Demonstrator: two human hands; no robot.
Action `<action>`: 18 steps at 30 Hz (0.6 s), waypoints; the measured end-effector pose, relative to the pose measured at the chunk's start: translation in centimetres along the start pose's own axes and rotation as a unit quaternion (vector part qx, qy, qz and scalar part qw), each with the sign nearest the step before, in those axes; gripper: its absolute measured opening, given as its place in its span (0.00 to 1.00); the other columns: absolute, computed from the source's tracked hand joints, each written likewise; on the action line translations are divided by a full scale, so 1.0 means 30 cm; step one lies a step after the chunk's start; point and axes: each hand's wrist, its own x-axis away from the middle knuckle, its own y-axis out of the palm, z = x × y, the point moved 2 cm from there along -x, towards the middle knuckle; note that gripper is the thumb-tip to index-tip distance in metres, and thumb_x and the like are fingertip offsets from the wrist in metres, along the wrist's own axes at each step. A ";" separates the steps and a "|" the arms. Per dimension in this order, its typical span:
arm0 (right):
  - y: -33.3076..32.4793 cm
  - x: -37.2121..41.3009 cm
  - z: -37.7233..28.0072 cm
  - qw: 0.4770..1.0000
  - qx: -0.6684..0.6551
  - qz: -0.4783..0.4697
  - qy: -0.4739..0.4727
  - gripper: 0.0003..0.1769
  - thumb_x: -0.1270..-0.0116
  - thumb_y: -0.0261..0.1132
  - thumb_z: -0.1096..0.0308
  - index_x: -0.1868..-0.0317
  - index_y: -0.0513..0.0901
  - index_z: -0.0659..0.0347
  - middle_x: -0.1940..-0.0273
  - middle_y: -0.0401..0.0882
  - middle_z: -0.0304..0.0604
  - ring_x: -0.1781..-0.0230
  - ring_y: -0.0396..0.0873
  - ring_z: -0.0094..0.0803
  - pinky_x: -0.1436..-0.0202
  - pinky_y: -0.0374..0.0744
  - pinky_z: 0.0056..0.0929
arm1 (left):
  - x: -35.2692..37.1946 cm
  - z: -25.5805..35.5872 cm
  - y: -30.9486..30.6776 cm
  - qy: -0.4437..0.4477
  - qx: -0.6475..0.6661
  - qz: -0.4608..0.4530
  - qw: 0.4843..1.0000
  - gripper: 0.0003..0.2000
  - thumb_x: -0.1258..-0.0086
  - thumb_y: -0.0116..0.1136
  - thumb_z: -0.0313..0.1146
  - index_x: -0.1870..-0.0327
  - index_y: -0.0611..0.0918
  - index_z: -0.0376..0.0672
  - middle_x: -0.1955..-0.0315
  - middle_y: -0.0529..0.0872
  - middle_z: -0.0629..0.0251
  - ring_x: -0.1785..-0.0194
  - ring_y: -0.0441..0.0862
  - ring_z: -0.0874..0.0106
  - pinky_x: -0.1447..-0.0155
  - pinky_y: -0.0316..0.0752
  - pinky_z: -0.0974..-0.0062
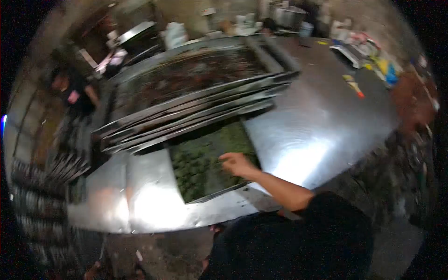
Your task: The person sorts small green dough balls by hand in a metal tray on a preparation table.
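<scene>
My right hand (237, 164) reaches in over a shallow tray (211, 148) on the metal table, blurred by motion. Its fingers are partly bent and spread apart, with nothing visible between them. Small dark green lumps (191, 172) cover the tray's left side in close rows. More green pieces (233, 135) lie toward the far right of the tray, and a bare grey strip runs up the middle. The hand is right at the edge of that strip. My left hand is out of view.
Stacked large metal trays (186, 109) stand behind the green tray, the top one with dark reddish-brown contents. A yellow-and-orange tool (353, 86) lies on the shiny table (298, 126). A person in dark clothing (77, 95) is at the far left, near racks (42, 200).
</scene>
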 end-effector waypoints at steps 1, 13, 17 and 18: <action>0.008 -0.015 0.018 0.997 -0.007 0.039 -0.068 0.17 0.33 0.61 0.60 0.49 0.79 0.60 0.62 0.82 0.42 0.64 0.77 0.26 0.68 0.75 0.28 | 0.043 -0.030 -0.055 0.023 0.019 0.021 0.999 0.17 0.28 0.46 0.42 0.47 0.74 0.40 0.69 0.80 0.60 0.69 0.79 0.68 0.68 0.74 0.67; 0.062 -0.034 -0.020 0.984 -0.146 0.099 -0.039 0.22 0.31 0.56 0.48 0.75 0.73 0.57 0.80 0.70 0.36 0.90 0.60 0.22 0.88 0.55 0.25 | 0.177 -0.113 0.422 0.262 -0.189 0.218 0.921 0.16 0.30 0.49 0.38 0.48 0.78 0.38 0.78 0.79 0.61 0.82 0.73 0.71 0.80 0.66 0.72; 0.084 -0.046 -0.048 0.960 -0.250 -0.007 0.121 0.20 0.32 0.57 0.49 0.71 0.73 0.57 0.76 0.72 0.36 0.89 0.61 0.21 0.87 0.56 0.23 | 0.164 -0.128 0.457 0.044 0.239 0.112 0.964 0.11 0.30 0.50 0.37 0.56 0.80 0.41 0.79 0.79 0.62 0.83 0.72 0.72 0.81 0.63 0.73; 0.098 -0.061 -0.041 0.958 -0.252 -0.042 0.129 0.20 0.32 0.57 0.49 0.71 0.73 0.57 0.78 0.72 0.36 0.89 0.61 0.21 0.87 0.55 0.22 | 0.173 -0.129 0.460 0.052 0.189 0.126 0.972 0.10 0.30 0.50 0.37 0.57 0.79 0.41 0.79 0.79 0.62 0.83 0.72 0.73 0.82 0.63 0.73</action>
